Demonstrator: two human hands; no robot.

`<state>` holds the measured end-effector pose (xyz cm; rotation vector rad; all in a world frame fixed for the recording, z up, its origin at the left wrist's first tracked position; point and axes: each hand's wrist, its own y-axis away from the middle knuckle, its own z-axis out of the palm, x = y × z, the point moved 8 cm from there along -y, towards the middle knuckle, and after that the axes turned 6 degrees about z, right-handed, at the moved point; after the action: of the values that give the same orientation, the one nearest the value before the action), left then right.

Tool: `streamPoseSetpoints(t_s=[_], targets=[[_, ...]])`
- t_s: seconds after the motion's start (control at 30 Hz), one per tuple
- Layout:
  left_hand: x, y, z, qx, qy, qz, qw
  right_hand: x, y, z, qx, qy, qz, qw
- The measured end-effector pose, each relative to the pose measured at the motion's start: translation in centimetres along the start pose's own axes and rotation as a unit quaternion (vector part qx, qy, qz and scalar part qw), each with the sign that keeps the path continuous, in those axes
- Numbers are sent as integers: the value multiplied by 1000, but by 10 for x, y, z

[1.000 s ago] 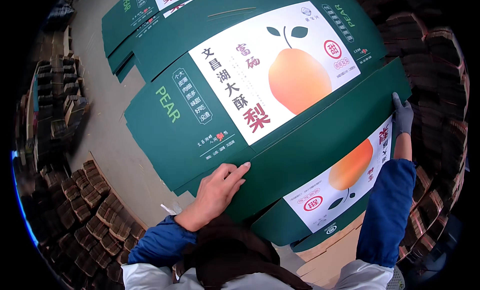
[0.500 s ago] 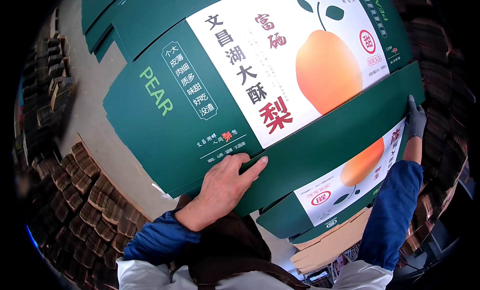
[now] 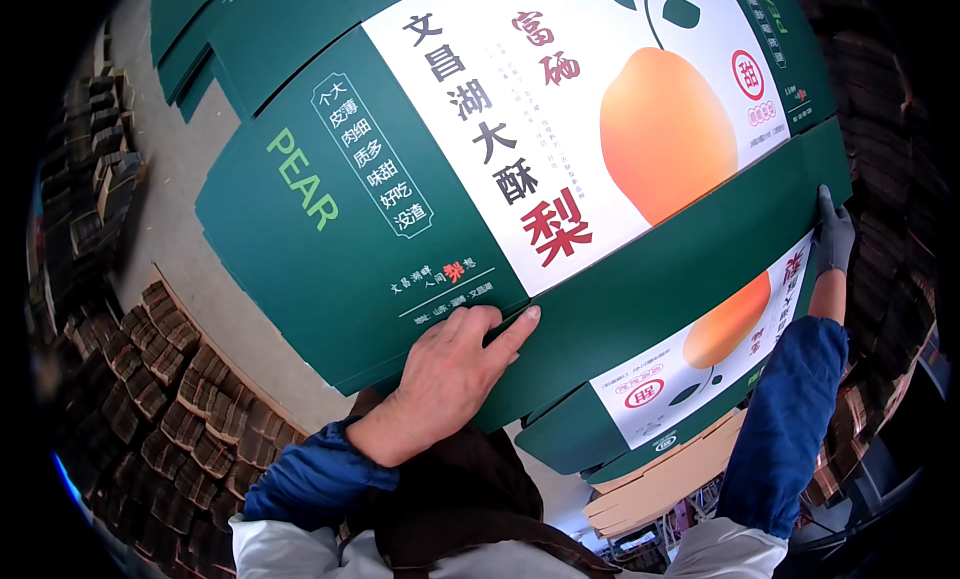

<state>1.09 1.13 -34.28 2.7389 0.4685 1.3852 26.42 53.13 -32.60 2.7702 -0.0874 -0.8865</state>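
A large flat green cardboard box blank (image 3: 400, 179) fills the upper middle, with a white panel carrying a big orange-yellow pear with green leaves. My left hand (image 3: 450, 374), bare, lies at its near-left edge by a crease. The fingers are bent onto the board and the thumb stretches along the crease; its fingertips are partly hidden. At the blank's right end, my right hand (image 3: 836, 241), in a grey glove, grips the edge, thumb side on the green strip. Nearer to me, a smaller green and white pear panel (image 3: 690, 364) slopes down below the strip.
More green blanks (image 3: 215, 39) lie at the far left. Tan cardboard sheets (image 3: 670, 479) show below the near panel. Stacks of bundled cardboard (image 3: 180, 409) stand at the lower left, with further dark stacks (image 3: 890, 209) along the right. Grey floor (image 3: 180, 189) runs between them.
The box blank has shifted very slightly in view, its left part a little to the left. Both hands keep their places on it.
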Motion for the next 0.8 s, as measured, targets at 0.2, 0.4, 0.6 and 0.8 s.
streamPoseSetpoints(t_s=[0.2, 0.4, 0.6, 0.8], targets=[[-1, -2, 0, -8, 3, 0, 1000, 2, -2, 2, 9, 23, 3, 1000], [-2, -3, -1, -5, 10, 4, 1000, 3, -2, 5, 13, 27, 4, 1000], [-3, -4, -1, -15, 20, 8, 1000, 6, -5, 6, 14, 28, 10, 999], [-4, -5, -1, -17, 27, 9, 999, 1, 2, 11, 20, 15, 3, 1000]])
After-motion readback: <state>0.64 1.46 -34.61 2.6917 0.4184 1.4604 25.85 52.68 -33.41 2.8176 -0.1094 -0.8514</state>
